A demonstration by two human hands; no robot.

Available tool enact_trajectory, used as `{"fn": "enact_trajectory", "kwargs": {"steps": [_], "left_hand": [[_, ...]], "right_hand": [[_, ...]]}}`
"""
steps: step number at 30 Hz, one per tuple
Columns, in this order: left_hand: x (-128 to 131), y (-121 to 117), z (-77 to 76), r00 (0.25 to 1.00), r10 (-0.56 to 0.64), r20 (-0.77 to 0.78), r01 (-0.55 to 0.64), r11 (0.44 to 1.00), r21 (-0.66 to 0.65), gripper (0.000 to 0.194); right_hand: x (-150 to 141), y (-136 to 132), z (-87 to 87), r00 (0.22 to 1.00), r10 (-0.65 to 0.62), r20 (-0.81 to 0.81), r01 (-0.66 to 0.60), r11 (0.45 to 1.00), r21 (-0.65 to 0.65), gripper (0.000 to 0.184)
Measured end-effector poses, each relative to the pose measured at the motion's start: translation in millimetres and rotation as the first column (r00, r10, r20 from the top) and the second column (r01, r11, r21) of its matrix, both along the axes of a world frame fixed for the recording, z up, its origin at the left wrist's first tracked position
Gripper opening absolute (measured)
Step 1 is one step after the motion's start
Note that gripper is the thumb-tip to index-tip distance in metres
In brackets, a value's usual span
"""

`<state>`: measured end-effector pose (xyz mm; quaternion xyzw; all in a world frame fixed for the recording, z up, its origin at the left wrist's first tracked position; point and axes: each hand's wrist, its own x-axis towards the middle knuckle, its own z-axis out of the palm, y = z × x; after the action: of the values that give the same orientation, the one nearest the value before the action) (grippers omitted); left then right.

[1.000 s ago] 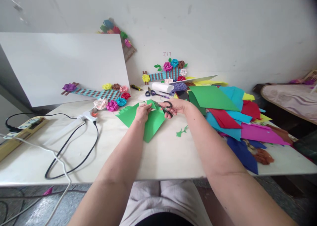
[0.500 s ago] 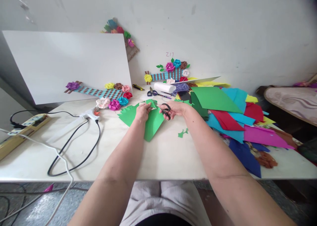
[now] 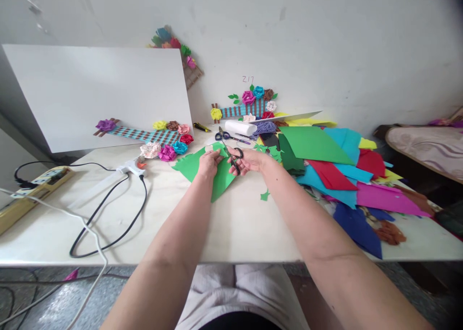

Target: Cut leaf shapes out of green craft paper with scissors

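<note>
My left hand (image 3: pixel 210 163) is closed on a sheet of green paper (image 3: pixel 223 181), pinching it near its upper edge. The sheet's left edge is jagged. In my right hand (image 3: pixel 249 161) is a pair of black-handled scissors (image 3: pixel 237 162), with fingers through the handles and the blades up against the paper's top right part. How far apart the blades are, I cannot make out. Small green paper leaves (image 3: pixel 269 150) lie just beyond my right wrist. A green scrap (image 3: pixel 265 195) rests on the table below my right forearm.
Coloured paper sheets (image 3: pixel 314 144) are heaped on the right. At left are a glue gun (image 3: pixel 132 167), its black cord and a power strip (image 3: pixel 39 185). Flower-trimmed woven pieces (image 3: pixel 144 136) stand behind, near other scissors (image 3: pixel 222 135), a white roll (image 3: pixel 240 128) and a yellow cutter (image 3: pixel 201 127).
My right hand and the scissors have shifted slightly left and turned, so the blades point more upward over the paper. The green sheet's lower corner has risen a little.
</note>
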<state>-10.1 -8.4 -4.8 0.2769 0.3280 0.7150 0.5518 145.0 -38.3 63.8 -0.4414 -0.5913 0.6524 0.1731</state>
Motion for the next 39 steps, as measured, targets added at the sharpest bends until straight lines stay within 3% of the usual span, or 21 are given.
{"fn": "enact_trajectory", "kwargs": {"steps": [9, 17, 24, 26, 30, 39], "left_hand": [[-5.0, 3.4, -3.2, 1.000, 0.010, 0.025, -0.009, 1.000, -0.012, 0.022], [-5.3, 3.1, -2.9, 1.000, 0.019, 0.023, -0.018, 0.999, -0.050, 0.020], [-5.4, -3.8, 9.9, 0.988, 0.135, -0.075, -0.146, 0.974, -0.175, 0.019], [-4.5, -6.3, 13.6, 0.989, 0.116, -0.093, -0.126, 0.985, -0.116, 0.021], [-3.6, -8.8, 16.6, 0.992, 0.089, -0.086, -0.102, 0.982, -0.158, 0.021], [-8.6, -9.3, 11.1, 0.989, -0.118, -0.094, 0.114, 0.992, -0.051, 0.017]], "right_hand": [[-11.5, -6.2, -0.9, 0.994, -0.109, -0.024, 0.110, 0.993, 0.039, 0.050], [-14.4, -11.2, -0.3, 0.983, -0.176, 0.055, 0.161, 0.964, 0.210, 0.044], [-9.0, -8.3, 4.2, 0.970, -0.240, 0.039, 0.221, 0.939, 0.265, 0.038], [-2.2, -3.5, 6.5, 0.965, -0.261, -0.002, 0.253, 0.933, 0.256, 0.038], [9.7, 6.3, 5.1, 0.951, -0.305, -0.051, 0.308, 0.922, 0.233, 0.042], [26.2, 13.6, -9.1, 0.973, -0.209, -0.101, 0.230, 0.931, 0.283, 0.032]]}}
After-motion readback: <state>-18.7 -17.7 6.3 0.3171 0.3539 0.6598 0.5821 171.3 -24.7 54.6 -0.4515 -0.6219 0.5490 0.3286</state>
